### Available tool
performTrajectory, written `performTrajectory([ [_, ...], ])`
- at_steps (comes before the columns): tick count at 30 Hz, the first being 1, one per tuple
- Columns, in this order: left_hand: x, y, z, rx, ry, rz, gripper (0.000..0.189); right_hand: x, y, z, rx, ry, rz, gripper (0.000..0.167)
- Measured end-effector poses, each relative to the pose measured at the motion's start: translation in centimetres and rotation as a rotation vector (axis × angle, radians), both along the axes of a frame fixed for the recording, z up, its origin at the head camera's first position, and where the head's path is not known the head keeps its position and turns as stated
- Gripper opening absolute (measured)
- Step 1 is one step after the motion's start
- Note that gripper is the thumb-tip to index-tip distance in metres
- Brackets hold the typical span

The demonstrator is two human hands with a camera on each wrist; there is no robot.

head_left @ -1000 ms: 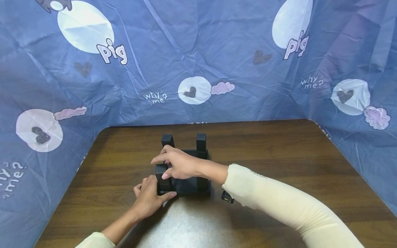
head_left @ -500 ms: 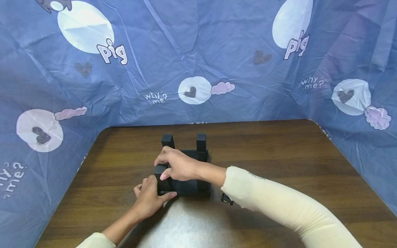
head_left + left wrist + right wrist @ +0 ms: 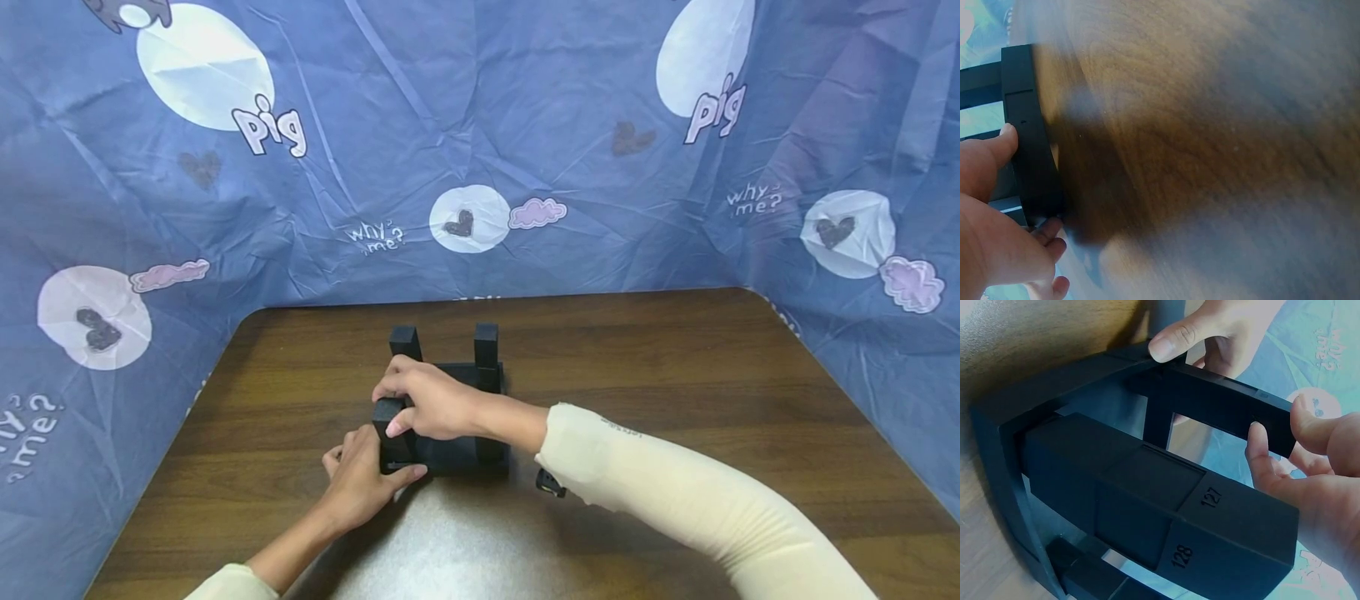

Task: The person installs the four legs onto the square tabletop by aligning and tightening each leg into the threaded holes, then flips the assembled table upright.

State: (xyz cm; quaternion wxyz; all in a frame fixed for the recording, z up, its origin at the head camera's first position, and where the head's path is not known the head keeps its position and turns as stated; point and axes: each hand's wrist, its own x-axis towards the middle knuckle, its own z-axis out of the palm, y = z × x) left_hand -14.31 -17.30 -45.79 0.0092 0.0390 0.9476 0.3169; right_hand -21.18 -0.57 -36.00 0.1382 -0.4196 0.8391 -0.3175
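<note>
**Both hands on the front-left post of a black frame**

A black frame (image 3: 457, 417) with four upright posts stands on the brown wooden desk (image 3: 675, 400), a little left of its middle and nearer the back edge than the front. Two posts rise free at the back; the front two are largely covered by the hands.

The left hand (image 3: 358, 483) sits at the frame's front-left corner, thumb laid along the base and fingers curled round the outer side. From the left wrist view the thumb (image 3: 997, 147) presses one face of the black bar while fingertips show under its lower end, so it is pinching the piece, most likely to keep the frame from sliding on the smooth desk.

The right hand (image 3: 427, 400) reaches across from the right and closes over the top of the front-left post (image 3: 390, 412), fingers bent over it and thumb on its near side. In the right wrist view its fingers (image 3: 1260, 456) bear on the end of a black crossbar (image 3: 1222, 403), with the numbers 127 and 128 moulded on the wide block below. This grip from above looks suited to pressing or seating the post while the other hand braces.

A blue printed cloth (image 3: 480, 150) screens the desk on three sides.
</note>
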Motion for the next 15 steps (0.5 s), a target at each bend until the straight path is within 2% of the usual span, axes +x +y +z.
performTrajectory([
  [15, 0.04, -0.11, 0.06, 0.020, -0.008, -0.005, 0.068, 0.29, 0.06, 0.20, 0.056, -0.003, -0.008, 0.042],
])
